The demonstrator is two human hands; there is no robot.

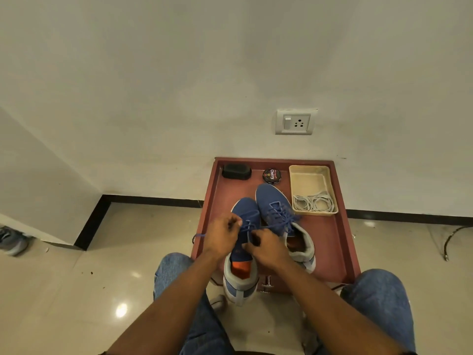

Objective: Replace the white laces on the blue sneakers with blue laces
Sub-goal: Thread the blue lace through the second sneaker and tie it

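The left hand (222,233) is shown pinching one run of the blue lace (249,228) between thumb and curled fingers, and the right hand (266,248) is closed on another run of it just beside the first, both held over the upper eyelets of the left sneaker (242,252). A free end of the lace is seen trailing past the left hand, off the edge of the counter (330,242). The left sneaker lies with its heel overhanging the near edge; the right sneaker (279,216) lies touching it and is already threaded in blue, its ends loose. The white laces (314,203) are coiled in the cream tray (308,179) near the right sneaker's toe, so the task is judged to be near its end, with tightening or tying in hand. A slip of either pinch could let the lace slacken through the eyelets, and an uneven pull could leave one end too short to tie; the overhanging sneaker could be tipped off by a downward tug. A polish tin (271,175) and a black brush (236,171) stand at the far edge, below a wall socket (295,122). The crossing of the lace beneath the hands is hidden, so whether a knot is begun cannot be told; the fingertips are partly obscured.
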